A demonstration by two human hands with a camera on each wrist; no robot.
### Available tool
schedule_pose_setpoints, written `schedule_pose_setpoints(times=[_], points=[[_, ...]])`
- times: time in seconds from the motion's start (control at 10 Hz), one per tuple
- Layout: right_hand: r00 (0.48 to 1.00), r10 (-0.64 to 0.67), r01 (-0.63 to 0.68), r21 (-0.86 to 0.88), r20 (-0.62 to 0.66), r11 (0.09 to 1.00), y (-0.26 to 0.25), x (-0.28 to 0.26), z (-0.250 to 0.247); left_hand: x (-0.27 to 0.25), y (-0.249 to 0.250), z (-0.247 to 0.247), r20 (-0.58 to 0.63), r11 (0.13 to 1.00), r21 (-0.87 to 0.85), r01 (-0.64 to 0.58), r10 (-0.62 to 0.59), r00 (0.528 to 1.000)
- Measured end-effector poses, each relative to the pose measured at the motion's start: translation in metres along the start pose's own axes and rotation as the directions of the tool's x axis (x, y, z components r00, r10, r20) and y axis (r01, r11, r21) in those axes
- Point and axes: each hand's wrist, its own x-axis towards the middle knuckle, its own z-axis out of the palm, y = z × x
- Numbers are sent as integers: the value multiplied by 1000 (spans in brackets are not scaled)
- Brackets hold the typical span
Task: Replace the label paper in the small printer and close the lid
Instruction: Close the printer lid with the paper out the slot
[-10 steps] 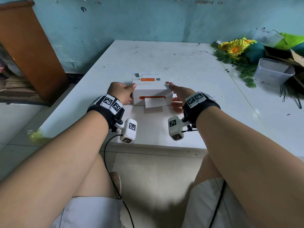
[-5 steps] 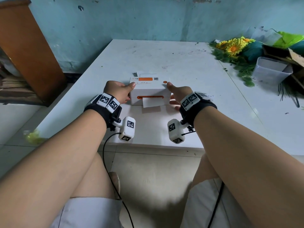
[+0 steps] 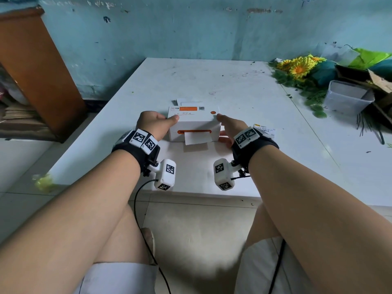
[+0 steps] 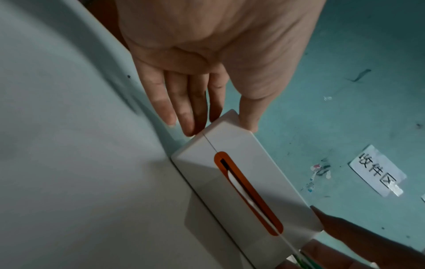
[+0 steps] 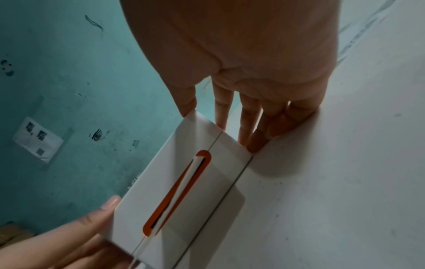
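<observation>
The small white printer (image 3: 194,124) stands on the white table (image 3: 212,81) with its lid down, and a strip of label paper (image 3: 196,138) sticks out of the orange-rimmed slot. My left hand (image 3: 156,124) is at the printer's left end, thumb on the top edge and straight fingers against the side. My right hand (image 3: 230,126) mirrors it at the right end. The left wrist view shows the left hand (image 4: 207,81) touching the printer (image 4: 241,182) at its corner. The right wrist view shows the right hand (image 5: 248,81) at the printer (image 5: 218,145), with the paper (image 5: 179,191) in the slot.
A loose printed label (image 3: 264,129) lies just right of the printer, and white paper (image 3: 188,101) lies behind it. At the far right are a plastic tub (image 3: 347,98) and artificial flowers (image 3: 299,68). A wooden cabinet (image 3: 36,71) stands to the left.
Both hands stay at the printer's ends and the printer keeps its place. Only the head view has shifted slightly.
</observation>
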Motion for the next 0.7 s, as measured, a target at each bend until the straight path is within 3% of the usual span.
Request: schedule_pose_setpoints(times=[0.1, 0.2, 0.4, 0.5, 0.6, 0.7], points=[[998, 15, -13, -30, 61, 999, -1, -4, -2, 2, 6, 3, -35, 990, 58, -131, 133, 990], [993, 47, -41, -56, 108, 998, -2, -3, -10, 3, 8, 7, -31, 985, 62, -160, 163, 986], [978, 141, -127, -100, 154, 987, -8, -10, -17, 0, 6, 6, -36, 998, 42, -55, 56, 998], [987, 97, -60, -266, 126, 962, -27, -22, -18, -4, 20, 2, -14, 980, 198, -32, 35, 999], [992, -64, 102, -400, 108, 911, -55, -35, -11, -12, 41, -3, 14, 816, 566, -117, 133, 991], [979, -187, 200, -511, 76, 836, -90, -42, -4, -15, 71, -16, 36, 698, 675, -241, 295, 955]])
